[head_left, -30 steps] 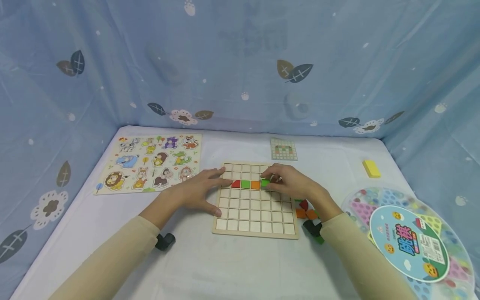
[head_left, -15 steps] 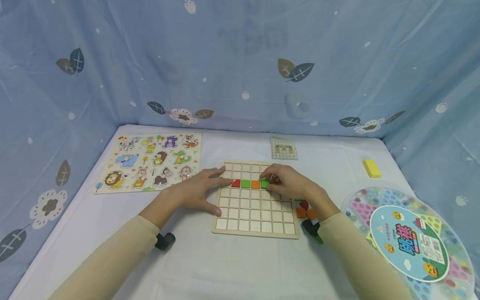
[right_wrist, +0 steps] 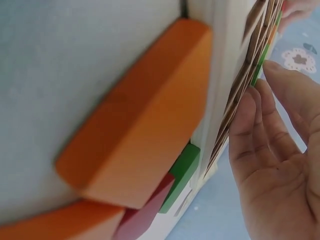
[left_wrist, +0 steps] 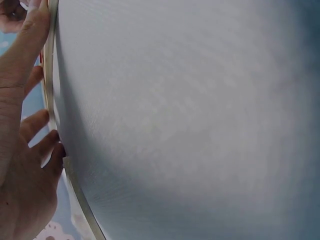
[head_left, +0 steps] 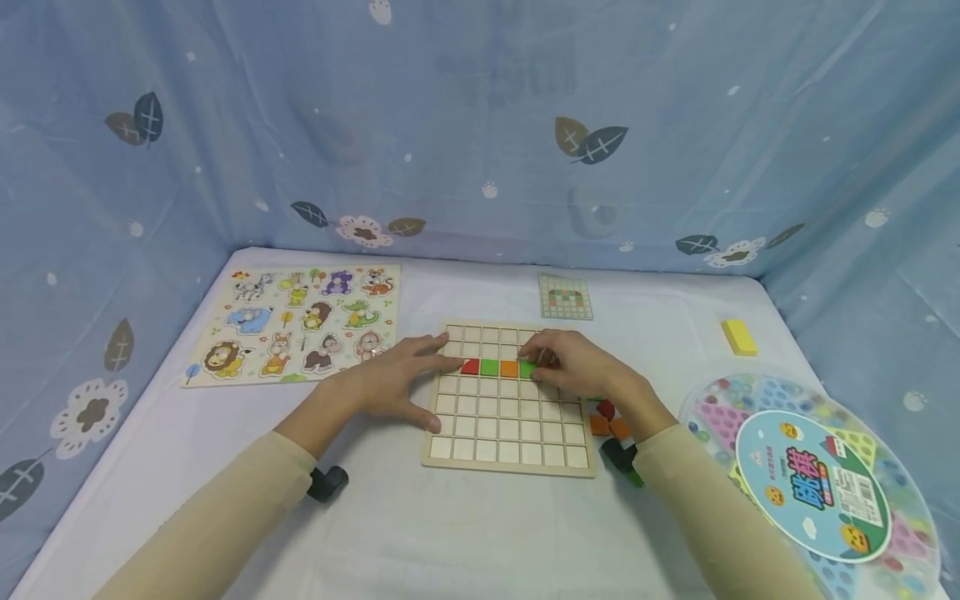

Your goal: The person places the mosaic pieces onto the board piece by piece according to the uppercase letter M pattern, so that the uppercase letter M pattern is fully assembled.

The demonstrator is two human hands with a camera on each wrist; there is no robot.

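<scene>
The wooden grid board [head_left: 487, 428] lies mid-table. One of its upper rows carries a red piece with a rounded corner [head_left: 470, 367], a green square block [head_left: 489, 368], an orange square block [head_left: 509, 369] and another green block [head_left: 527, 368]. My left hand [head_left: 382, 386] rests spread at the board's left edge, thumb low and fingers high, one fingertip beside the red piece. My right hand [head_left: 576, 365] pinches the rightmost green block in that row between thumb and fingers; they partly cover it. In the right wrist view the thumb [right_wrist: 285, 80] meets this block's edge.
Loose orange [head_left: 600, 426], red [head_left: 606, 408] and green [right_wrist: 181, 172] pieces lie right of the board. A pattern card [head_left: 566, 297] and yellow block [head_left: 739, 337] sit farther back. An animal puzzle [head_left: 292, 325] is at left, a round board-game set [head_left: 813, 483] at right.
Both hands keep nearly the same place on the board and the pieces in the row have not visibly moved. The head view has shifted very slightly.
</scene>
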